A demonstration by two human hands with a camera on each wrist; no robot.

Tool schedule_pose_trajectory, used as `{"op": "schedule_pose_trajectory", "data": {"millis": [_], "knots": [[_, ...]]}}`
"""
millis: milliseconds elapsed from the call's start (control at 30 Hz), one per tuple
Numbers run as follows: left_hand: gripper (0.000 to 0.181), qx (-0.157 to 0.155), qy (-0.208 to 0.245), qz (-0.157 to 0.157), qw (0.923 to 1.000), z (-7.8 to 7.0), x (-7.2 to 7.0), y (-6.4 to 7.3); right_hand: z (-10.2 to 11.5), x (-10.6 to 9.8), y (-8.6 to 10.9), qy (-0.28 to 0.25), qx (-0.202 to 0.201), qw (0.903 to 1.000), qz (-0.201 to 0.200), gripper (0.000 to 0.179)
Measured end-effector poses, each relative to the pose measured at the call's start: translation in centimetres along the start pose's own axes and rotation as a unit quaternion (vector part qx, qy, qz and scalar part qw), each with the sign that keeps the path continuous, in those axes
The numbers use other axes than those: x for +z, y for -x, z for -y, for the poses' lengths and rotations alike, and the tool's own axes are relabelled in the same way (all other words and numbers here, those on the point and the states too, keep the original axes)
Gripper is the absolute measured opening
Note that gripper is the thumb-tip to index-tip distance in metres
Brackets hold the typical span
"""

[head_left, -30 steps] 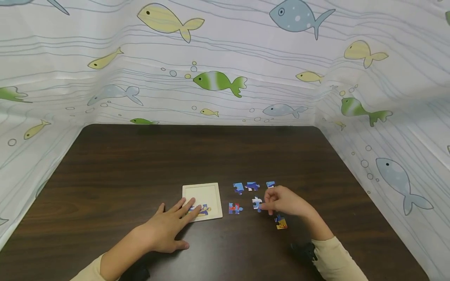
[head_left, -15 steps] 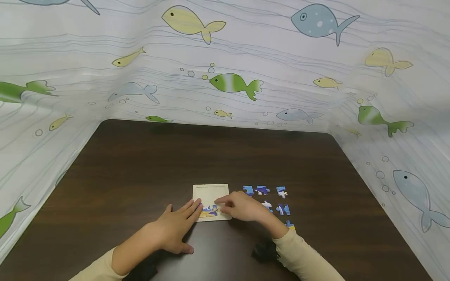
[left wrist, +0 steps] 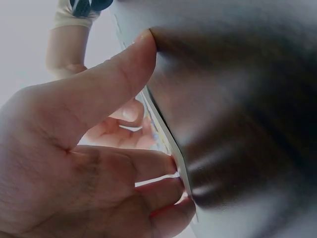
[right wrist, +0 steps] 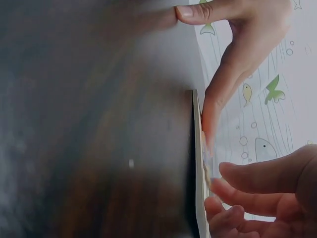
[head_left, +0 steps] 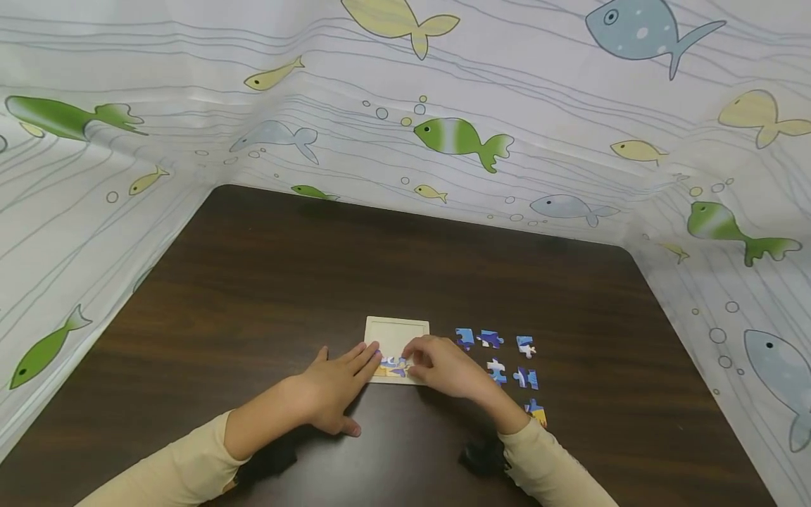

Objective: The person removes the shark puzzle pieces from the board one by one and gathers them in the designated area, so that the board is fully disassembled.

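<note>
My left hand (head_left: 336,394) lies with straight fingers over the left edge of a small pale puzzle tray (head_left: 397,328). In the left wrist view, the fingertips (left wrist: 171,215) touch the tray's rim. Colourful jigsaw pieces (head_left: 391,366) sit along the tray's near edge, partly covered by both hands. From the right, my right hand (head_left: 446,366) reaches over the tray with bent fingers, its thumb and forefinger apart. In the right wrist view, its fingertips (right wrist: 213,206) are at the tray edge beside the pieces. Whether a piece is between them is hidden.
Several loose jigsaw pieces (head_left: 496,371) lie right of the tray on the dark wooden table (head_left: 304,267). One yellow-and-blue piece (head_left: 535,412) is near the right sleeve (head_left: 551,458). A white fish-patterned curtain (head_left: 361,148) borders the table's back and sides.
The right hand has moved left from the loose pieces to the tray, and its fingers have shifted slightly there. The left hand stays on the tray. The head view has turned and tilted.
</note>
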State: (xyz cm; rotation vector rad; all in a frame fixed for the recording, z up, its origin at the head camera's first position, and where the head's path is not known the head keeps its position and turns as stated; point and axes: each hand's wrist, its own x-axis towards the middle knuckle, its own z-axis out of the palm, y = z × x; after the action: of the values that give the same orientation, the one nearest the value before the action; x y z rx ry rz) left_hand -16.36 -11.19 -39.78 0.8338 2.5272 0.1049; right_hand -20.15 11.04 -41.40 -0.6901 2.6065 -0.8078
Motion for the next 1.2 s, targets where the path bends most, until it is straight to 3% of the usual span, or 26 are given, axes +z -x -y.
{"op": "schedule_pose_trajectory", "data": {"millis": [400,633,833,1200], "knots": [[0.103,0.006,0.006,-0.006,0.9999,-0.2,-0.2,0.0,-0.4,0.3,0.0,-0.044,0.002,0.9990,-0.011,0.012],[0.103,0.010,0.013,-0.017,0.9997,-0.2,0.0,0.0,-0.9,-1.3,1.2,-0.068,0.013,0.9974,-0.020,0.011],[0.106,0.014,0.019,-0.016,0.9996,0.1,0.4,0.2,-3.6,-3.5,3.8,-0.137,0.044,0.9894,-0.012,0.009],[0.106,0.029,0.032,-0.021,0.9988,0.1,0.4,-0.5,-9.3,-6.3,10.8,-0.223,0.124,0.9669,0.011,0.010]]}}
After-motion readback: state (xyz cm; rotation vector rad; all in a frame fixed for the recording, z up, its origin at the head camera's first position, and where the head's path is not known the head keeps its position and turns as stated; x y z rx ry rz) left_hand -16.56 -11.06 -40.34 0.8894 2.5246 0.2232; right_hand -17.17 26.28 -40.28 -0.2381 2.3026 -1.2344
